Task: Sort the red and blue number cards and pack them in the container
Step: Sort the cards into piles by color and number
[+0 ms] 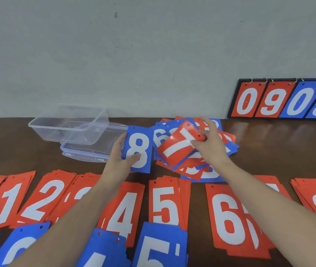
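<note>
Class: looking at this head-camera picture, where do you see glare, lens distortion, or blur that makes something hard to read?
Head view: soft glare on the glossy red card in the right hand; the wide lens bends the table edge and stretches the near blue cards; the clear container looks hazy; the blue 8 card in the left hand reads sharply.

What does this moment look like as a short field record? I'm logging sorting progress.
left hand: holds blue 8 card
right hand: pinches red 7 card over mixed pile
container: clear, holds no cards
lid: partly under container
red stacks: in a near row by number
blue stacks: nearest row
scoreboard: against wall, shows 0 9 0 9
</note>
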Tool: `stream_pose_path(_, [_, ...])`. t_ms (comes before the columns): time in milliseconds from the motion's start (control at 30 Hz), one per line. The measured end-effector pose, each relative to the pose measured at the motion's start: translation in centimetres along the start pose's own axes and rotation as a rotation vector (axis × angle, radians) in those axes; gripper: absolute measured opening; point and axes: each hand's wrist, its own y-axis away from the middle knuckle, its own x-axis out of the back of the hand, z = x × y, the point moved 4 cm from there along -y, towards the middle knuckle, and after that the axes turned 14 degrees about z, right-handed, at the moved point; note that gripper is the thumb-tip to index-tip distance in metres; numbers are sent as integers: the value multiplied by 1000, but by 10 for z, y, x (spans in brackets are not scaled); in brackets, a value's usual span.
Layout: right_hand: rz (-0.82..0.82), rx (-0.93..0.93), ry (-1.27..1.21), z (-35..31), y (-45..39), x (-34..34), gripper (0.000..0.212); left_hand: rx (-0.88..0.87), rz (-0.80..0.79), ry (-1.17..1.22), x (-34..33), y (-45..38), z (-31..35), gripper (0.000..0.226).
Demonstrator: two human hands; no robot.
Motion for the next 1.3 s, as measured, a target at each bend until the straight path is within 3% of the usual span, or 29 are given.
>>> stream_pose_path(100, [96, -223, -211, -3, 4, 29, 27, 6, -29, 37, 0, 10, 5, 69])
stream_pose_path(200, [109, -286, -297, -3, 19, 56, 16, 17, -54, 28, -6, 21, 6, 69])
stream_pose_path(600, [133, -219, -100, 15, 93, 134, 16, -45, -232, -3, -44, 78, 16, 59])
stream_pose_path(833, [192, -220, -102, 13, 127, 169, 25, 58, -301, -16, -63, 107, 11, 56])
stream_pose_path(1067, [176, -216, -25, 22, 147, 188, 35, 48, -423, -99, -71, 129, 7, 57])
stream_pose_path(1300, [176, -229, 23, 27, 152, 193, 34, 12, -426, -119, -58, 128, 7, 57])
